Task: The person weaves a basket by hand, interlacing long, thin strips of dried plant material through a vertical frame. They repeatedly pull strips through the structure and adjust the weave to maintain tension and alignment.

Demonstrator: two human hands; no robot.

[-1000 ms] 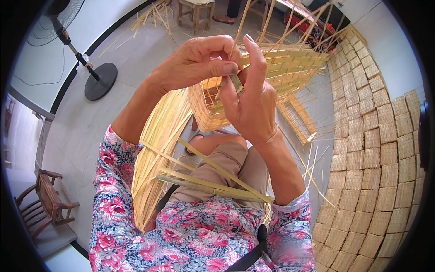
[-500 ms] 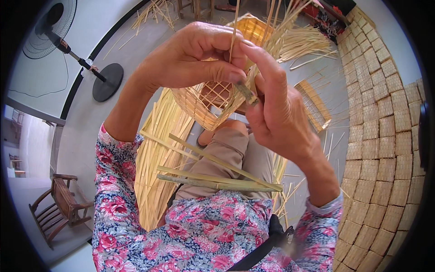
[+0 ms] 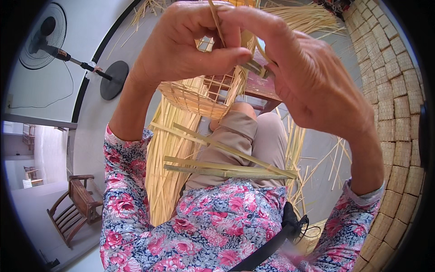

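Observation:
Above a half-woven bamboo basket, my two hands are raised close together. My left hand is closed, thumb and fingers pinching a greenish bamboo strip near its end. My right hand curls round the other side, its fingers closed at the same strip; its index finger reaches over to the left fingertips. A thin upright bamboo stake passes by the left fingers. The basket's open lattice shows below the hands, and its upper part is hidden behind them. Several loose bamboo strips lie across my lap.
A long bundle of bamboo strips lies to my left, with another pile at the far right. A reddish wooden bench stands below the basket. A standing fan and wooden chair are at left; stacked woven blocks line the right.
Both hands have moved up in the view, and my right hand has swung outward to the right. The greenish strip has risen with them. The whole scene has shifted slightly.

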